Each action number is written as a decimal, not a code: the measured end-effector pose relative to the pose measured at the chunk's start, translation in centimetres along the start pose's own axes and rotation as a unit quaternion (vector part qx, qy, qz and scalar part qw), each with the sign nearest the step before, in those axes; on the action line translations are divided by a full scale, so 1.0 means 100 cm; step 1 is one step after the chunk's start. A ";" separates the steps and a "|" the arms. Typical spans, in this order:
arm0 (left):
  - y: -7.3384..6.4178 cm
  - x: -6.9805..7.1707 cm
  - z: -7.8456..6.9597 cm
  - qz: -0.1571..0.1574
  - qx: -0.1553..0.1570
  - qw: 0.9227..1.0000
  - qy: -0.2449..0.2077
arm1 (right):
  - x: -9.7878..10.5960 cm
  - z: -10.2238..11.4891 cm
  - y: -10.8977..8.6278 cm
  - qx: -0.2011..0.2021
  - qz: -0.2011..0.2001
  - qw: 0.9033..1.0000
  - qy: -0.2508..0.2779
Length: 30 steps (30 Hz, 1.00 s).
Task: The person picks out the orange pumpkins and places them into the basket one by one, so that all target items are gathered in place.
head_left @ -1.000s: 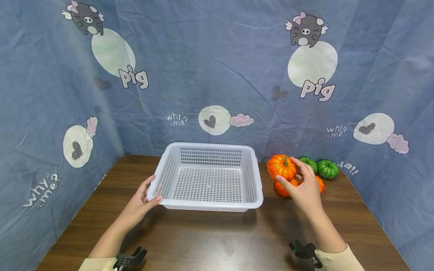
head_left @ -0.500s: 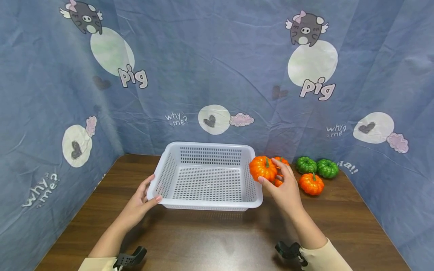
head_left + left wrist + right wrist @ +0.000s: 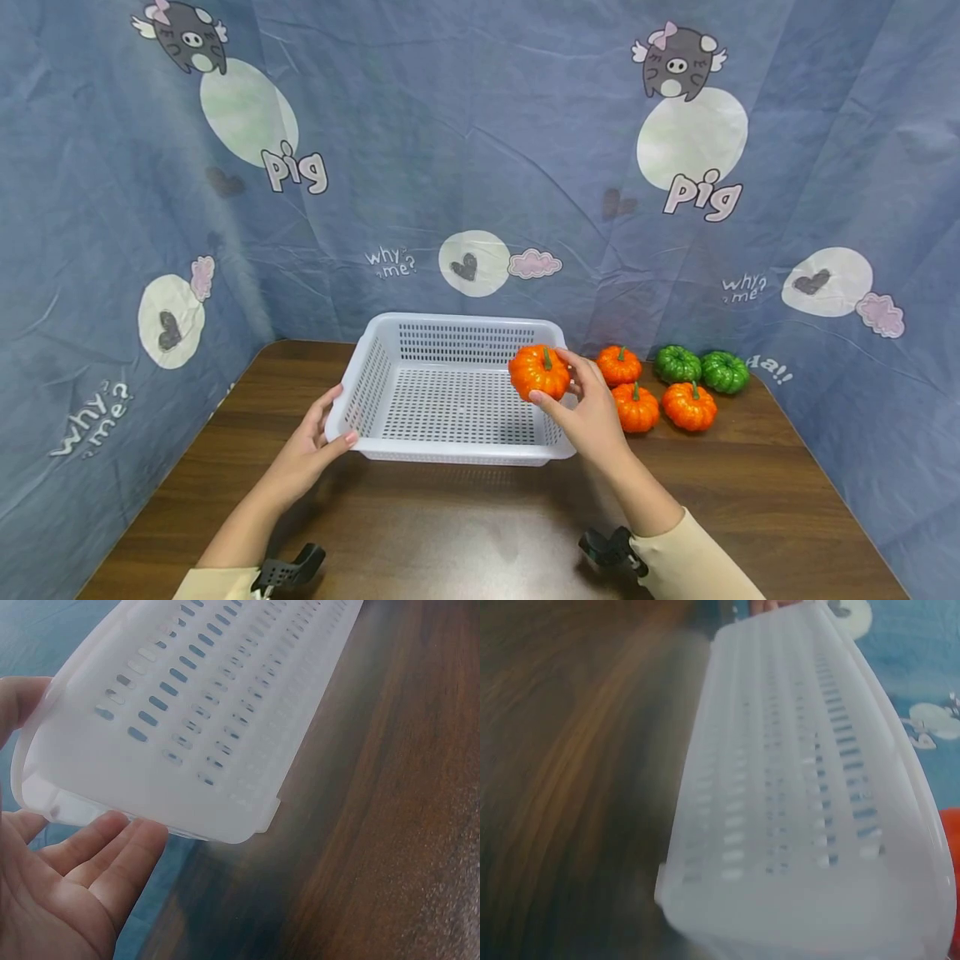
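A white perforated plastic basket sits on the brown table. My left hand holds its front left corner, thumb on the rim; in the left wrist view the fingers touch the outside of the basket wall. My right hand grips a small orange pumpkin with a green stem, above the basket's right part. The right wrist view shows the basket's long side and an orange patch at the right edge; the right hand is out of that view.
To the right of the basket stand three orange pumpkins and, farther right, two green pumpkins. Behind them hangs a blue printed cloth, which also closes off both sides of the table.
My right hand has carried the orange pumpkin leftward, from over the other pumpkins to over the basket's right part. The left hand and the basket stay in place.
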<state>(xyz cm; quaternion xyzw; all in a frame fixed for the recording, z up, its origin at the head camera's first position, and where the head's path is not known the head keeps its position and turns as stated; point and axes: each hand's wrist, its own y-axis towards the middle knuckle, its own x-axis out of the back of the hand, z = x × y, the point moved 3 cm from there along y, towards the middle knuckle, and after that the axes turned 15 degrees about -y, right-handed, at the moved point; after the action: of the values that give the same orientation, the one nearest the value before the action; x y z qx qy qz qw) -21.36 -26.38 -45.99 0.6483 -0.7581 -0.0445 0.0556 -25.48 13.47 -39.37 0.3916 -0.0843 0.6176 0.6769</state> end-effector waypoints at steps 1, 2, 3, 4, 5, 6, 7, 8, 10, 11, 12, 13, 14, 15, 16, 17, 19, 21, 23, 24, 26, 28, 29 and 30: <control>0.000 0.000 0.000 -0.001 0.000 1.000 0.001 | -0.002 0.002 0.001 0.001 0.003 1.000 -0.003; 0.000 0.000 0.000 -0.001 0.000 1.000 0.002 | -0.005 0.005 0.002 0.002 0.006 1.000 -0.003; 0.000 0.000 0.000 -0.002 0.000 1.000 0.003 | -0.007 0.007 0.003 0.001 0.010 1.000 -0.005; 0.000 0.000 0.000 -0.001 0.000 1.000 0.003 | -0.010 0.008 0.004 0.000 0.014 1.000 -0.005; 0.000 0.000 0.000 -0.001 0.000 1.000 0.003 | -0.012 0.010 0.005 -0.002 0.019 1.000 -0.003; 0.000 0.000 0.000 -0.001 0.000 1.000 0.003 | -0.014 0.012 0.006 -0.004 0.024 1.000 -0.001; 0.000 0.000 0.000 0.000 0.000 1.000 0.004 | -0.017 0.014 0.007 -0.006 0.029 1.000 0.000; 0.000 0.000 0.000 0.001 0.000 1.000 0.002 | -0.019 0.016 0.008 -0.008 0.033 0.999 0.001; 0.001 0.000 0.000 0.002 0.000 1.000 0.001 | -0.022 0.020 0.010 -0.008 0.040 0.999 0.002; 0.001 0.000 0.000 0.002 0.000 1.000 0.001 | -0.024 0.021 0.011 -0.008 0.042 0.999 0.001; 0.001 0.000 0.000 0.002 0.000 1.000 0.001 | -0.026 0.023 0.012 -0.005 0.043 0.999 -0.001; 0.001 0.000 0.000 0.002 0.000 1.000 0.001 | -0.028 0.025 0.013 -0.003 0.044 0.999 -0.001; 0.001 0.000 0.000 0.001 0.000 1.000 0.001 | -0.030 0.027 0.014 0.000 0.045 0.999 0.000; 0.001 0.000 0.000 0.001 0.000 1.000 0.002 | -0.032 0.028 0.015 0.002 0.046 0.999 -0.001; 0.000 0.000 0.000 0.000 0.001 1.000 0.002 | -0.035 0.030 0.016 0.005 0.048 0.999 -0.001; 0.000 -0.001 0.000 -0.001 0.001 1.000 0.003 | -0.037 0.031 0.017 0.009 0.050 0.999 0.000; 0.000 -0.001 0.001 -0.003 0.004 1.000 0.004 | -0.043 0.035 0.019 0.015 0.056 0.998 0.005; -0.001 0.000 0.001 -0.004 0.006 1.000 0.004 | -0.048 0.038 0.020 0.023 0.058 0.998 0.006; -0.001 0.000 0.001 -0.004 0.007 1.000 0.004 | -0.053 0.042 0.021 0.033 0.057 0.998 0.003; -0.001 0.000 0.001 -0.004 0.007 1.000 0.002 | -0.055 0.044 0.022 0.037 0.056 0.998 0.002; 0.000 0.000 0.001 -0.003 0.007 1.000 0.001 | -0.059 0.048 0.024 0.044 0.055 0.998 -0.001; 0.000 0.000 0.002 -0.003 0.006 1.000 0.001 | -0.063 0.053 0.026 0.045 0.058 0.997 -0.003; 0.000 0.001 0.002 -0.003 0.005 1.000 0.003 | -0.064 0.055 0.027 0.044 0.062 0.997 -0.003; 0.000 0.001 0.002 -0.003 0.004 1.000 0.004 | -0.066 0.057 0.027 0.043 0.066 0.997 -0.004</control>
<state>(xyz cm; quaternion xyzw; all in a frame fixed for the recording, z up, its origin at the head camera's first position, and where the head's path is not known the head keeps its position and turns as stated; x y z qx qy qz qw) -21.36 -26.45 -46.17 0.6508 -0.7561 -0.0389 0.0560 -27.32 4.55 -38.30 0.4160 -0.0864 0.6626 0.6168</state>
